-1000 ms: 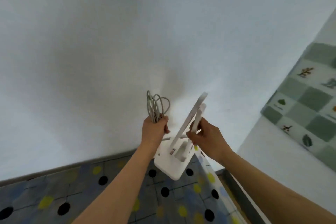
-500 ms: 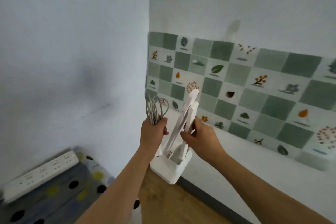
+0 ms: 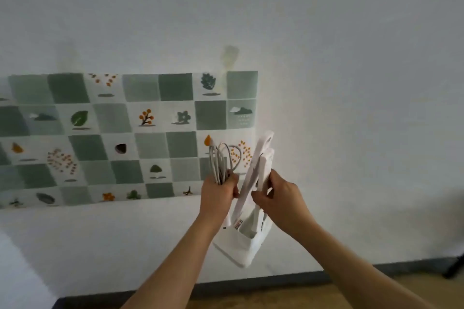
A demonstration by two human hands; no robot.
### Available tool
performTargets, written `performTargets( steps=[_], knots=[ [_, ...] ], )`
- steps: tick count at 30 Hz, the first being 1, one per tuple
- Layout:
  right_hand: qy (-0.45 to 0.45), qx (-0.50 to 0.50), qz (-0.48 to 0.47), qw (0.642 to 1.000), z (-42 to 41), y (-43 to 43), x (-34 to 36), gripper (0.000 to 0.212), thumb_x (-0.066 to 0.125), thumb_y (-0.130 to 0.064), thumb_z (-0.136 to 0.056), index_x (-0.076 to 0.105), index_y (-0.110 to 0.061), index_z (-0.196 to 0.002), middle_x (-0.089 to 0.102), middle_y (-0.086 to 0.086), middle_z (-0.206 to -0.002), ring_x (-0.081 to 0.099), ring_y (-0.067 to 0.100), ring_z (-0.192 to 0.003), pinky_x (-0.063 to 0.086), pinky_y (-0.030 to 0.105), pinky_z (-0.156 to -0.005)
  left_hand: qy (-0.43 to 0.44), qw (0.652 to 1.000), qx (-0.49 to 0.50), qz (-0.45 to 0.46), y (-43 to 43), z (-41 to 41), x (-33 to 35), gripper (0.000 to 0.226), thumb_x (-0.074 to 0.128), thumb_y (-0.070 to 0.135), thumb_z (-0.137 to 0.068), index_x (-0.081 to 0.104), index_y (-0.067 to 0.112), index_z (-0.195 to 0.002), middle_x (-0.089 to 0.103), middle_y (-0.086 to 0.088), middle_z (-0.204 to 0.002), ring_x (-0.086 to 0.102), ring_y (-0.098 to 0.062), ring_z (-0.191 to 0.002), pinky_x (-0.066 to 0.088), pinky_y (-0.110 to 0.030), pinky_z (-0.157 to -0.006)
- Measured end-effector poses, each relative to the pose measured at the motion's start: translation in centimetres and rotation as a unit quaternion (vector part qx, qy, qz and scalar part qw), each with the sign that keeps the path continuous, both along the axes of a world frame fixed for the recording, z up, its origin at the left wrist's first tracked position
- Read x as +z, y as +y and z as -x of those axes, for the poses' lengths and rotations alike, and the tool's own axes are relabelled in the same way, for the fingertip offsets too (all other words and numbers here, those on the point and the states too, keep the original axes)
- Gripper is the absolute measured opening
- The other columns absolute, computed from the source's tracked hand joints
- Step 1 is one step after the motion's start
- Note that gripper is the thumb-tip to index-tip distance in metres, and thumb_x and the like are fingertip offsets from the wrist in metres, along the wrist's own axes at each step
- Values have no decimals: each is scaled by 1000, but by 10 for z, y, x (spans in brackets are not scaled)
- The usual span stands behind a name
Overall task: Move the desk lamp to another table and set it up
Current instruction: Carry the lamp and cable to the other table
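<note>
A white folded desk lamp point(image 3: 253, 183) hangs in the air in front of a white wall, its flat square base point(image 3: 238, 248) tilted downward. My right hand point(image 3: 278, 200) grips the lamp's folded arms about halfway up. My left hand point(image 3: 219, 192) holds a bundle of looped grey cable point(image 3: 222, 159), the loops sticking up above my fist. Both forearms reach forward from the bottom of the view. No table is in sight.
A panel of green and white patterned tiles point(image 3: 125, 138) covers the wall on the left. A dark skirting board point(image 3: 226, 286) runs along the wall above a wooden floor point(image 3: 313, 293). A dark leg of something point(image 3: 454, 268) shows at the far right.
The view has swung right: the spotted table and the power strip have gone out of sight, and the tiled wall now faces me. Both hands keep the same hold on lamp and cable.
</note>
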State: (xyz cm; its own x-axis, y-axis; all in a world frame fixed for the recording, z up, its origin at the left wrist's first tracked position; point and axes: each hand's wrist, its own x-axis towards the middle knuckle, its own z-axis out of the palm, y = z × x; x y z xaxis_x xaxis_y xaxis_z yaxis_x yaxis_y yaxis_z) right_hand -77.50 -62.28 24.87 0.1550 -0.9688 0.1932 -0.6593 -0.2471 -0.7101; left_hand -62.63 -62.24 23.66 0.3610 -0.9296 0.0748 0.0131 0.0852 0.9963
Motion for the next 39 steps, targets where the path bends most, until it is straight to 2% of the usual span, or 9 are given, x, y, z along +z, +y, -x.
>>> performTargets(
  steps=[3,7,11,17,21,26,30,33,39],
  knots=[
    [-7,-69,-13,997,60,-15,-4,21,61,-31,-80,50,-14,-85,66,3,-76,65,23,-71,57,40,-67,-15,997,-80,6,-33,64,-5,41,60,11,-83,50,24,-45,45,6,-42,45,-10,-42,45,-35,-59],
    [-22,-158,-6,987,144,-39,-7,21,61,-30,-78,48,-14,-80,66,4,-72,64,24,-69,51,34,-60,-31,985,-168,2,-80,151,-5,39,60,14,-83,48,22,-46,45,5,-43,44,-11,-44,42,-33,-58],
    [-30,-223,5,974,229,-70,-6,22,62,-29,-78,47,-12,-79,66,4,-72,63,24,-69,52,40,-63,-39,971,-236,11,-133,242,-1,38,60,14,-84,49,21,-48,48,3,-45,47,-12,-45,45,-28,-56],
    [-26,-326,19,945,363,-119,-2,22,63,-30,-81,46,-16,-78,66,4,-74,57,17,-60,43,20,-48,-22,944,-327,26,-210,392,4,23,60,11,-86,55,11,-64,50,1,-49,51,-14,-49,51,-25,-58],
    [-14,-396,36,917,447,-131,4,19,61,-30,-80,49,-15,-82,65,4,-72,61,22,-68,51,33,-62,-32,922,-383,39,-246,491,11,25,59,12,-87,55,10,-62,52,3,-46,54,-9,-46,52,-18,-53],
    [0,-464,44,885,533,-125,0,20,63,-33,-81,54,-17,-89,65,-1,-78,62,19,-74,55,34,-69,-37,891,-451,32,-258,591,6,32,60,13,-88,56,16,-56,55,2,-45,56,-10,-46,51,-28,-59],
    [11,-504,41,863,596,-123,-5,20,64,-33,-80,52,-18,-85,65,-2,-75,64,18,-69,57,33,-64,-33,875,-482,35,-263,658,2,32,60,14,-88,58,14,-56,57,-1,-47,55,-9,-45,49,-20,-52],
    [14,-522,44,852,648,-125,-12,18,64,-33,-78,51,-21,-82,64,-6,-72,64,14,-67,56,29,-62,-30,868,-494,33,-268,710,-2,30,60,13,-88,58,11,-58,56,-5,-50,55,-11,-46,47,-15,-48],
    [-4,-533,69,843,762,-130,-21,16,66,-33,-79,51,-29,-81,64,-15,-72,64,1,-59,49,8,-53,-33,860,-509,25,-277,829,-6,28,60,12,-88,58,9,-60,55,-5,-50,53,-11,-45,47,-16,-48]
  ],
)
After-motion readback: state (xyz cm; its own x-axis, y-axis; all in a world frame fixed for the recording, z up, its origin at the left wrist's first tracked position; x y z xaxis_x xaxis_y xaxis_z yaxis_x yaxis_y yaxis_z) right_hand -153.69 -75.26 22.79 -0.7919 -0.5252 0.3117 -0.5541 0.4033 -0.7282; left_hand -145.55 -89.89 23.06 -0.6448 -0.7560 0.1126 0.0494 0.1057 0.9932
